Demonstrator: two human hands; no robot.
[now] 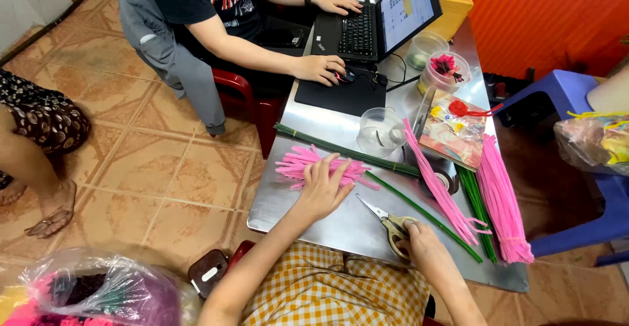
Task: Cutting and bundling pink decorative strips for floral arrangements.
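Left hand (321,191), fingers (341,169) spread flat, presses a loose pile of pink pipe cleaners (298,165) on the metal table (308,218); pile extends toward 10 o'clock of the palm. They look light, fuzzy, bendable; best pinched mid-length. Right hand (422,247) curls around the scissors (386,221), blades pointing to 10 o'clock, near the green stems (419,211).

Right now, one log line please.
left hand: on short pink fuzzy pipe-cleaner pieces | right hand: gripping yellow-handled metal scissors | steel table
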